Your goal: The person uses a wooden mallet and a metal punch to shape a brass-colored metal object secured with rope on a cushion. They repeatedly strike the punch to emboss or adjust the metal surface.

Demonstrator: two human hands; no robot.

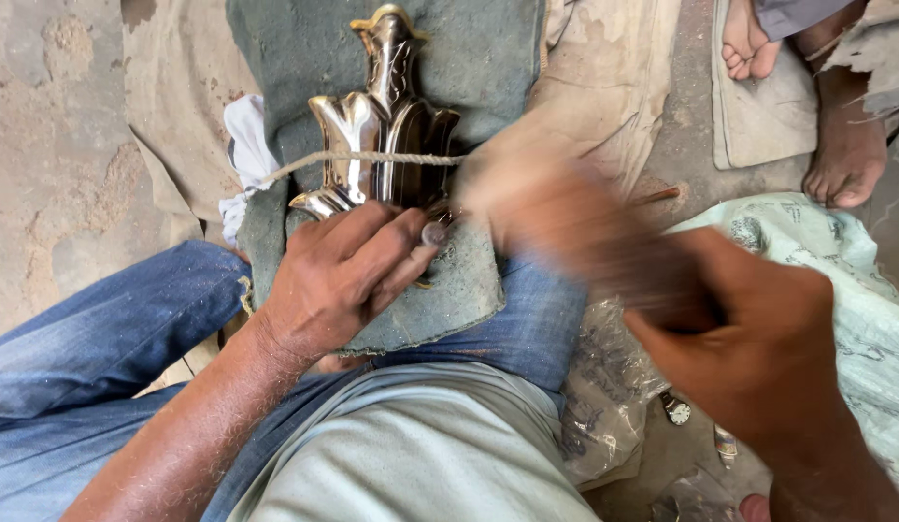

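1. The left hand [338,275] presses flat on the lower end of a shiny metal ornament [382,121], fingers spread, closed on nothing.
2. The ornament lies on a green cloth pad [469,58] over the person's thigh, with a cord [372,157] stretched across it.
3. The right hand [758,338] has its grip closed around a blurred tool [565,217] beside the ornament.
4. Another person's bare feet [845,145] rest on the floor nearby.

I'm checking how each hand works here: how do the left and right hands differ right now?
The left hand is sharp in the picture, lying flat on the shiny metal piece; the right hand is raised off to the side. The left grips no tool; the right is closed around something motion-blurred that sweeps toward the piece, and I cannot tell what it is. Both are bare.
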